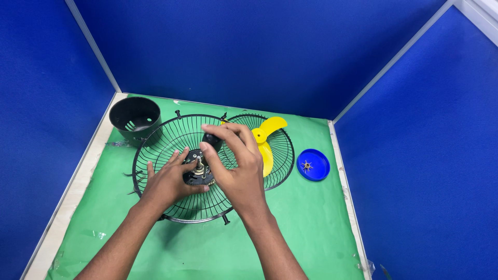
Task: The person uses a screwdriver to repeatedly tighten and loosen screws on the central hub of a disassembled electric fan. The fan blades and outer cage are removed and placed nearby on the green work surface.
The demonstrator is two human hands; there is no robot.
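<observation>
Two hands work at the hub of a fan guard lying on a green mat.

The right hand [236, 163] pinches a small black nut [211, 140] above the motor hub [198, 171], which the left hand [168, 181] steadies inside the black wire guard [155, 150]. The yellow blade [265, 142], second guard [282, 155], black housing [136, 118] and blue cap [313, 165] lie apart, seemingly unassembled.

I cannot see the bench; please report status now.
Left hand steadies motor hub in wire guard. Right hand pinches black knob above hub. Yellow blade behind, not in the way.

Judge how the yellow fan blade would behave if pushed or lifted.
The yellow fan blade looks like thin plastic, so probably light and slightly flexible. Lying on the curved wire guard, it would likely slide or rock rather than roll.
</observation>
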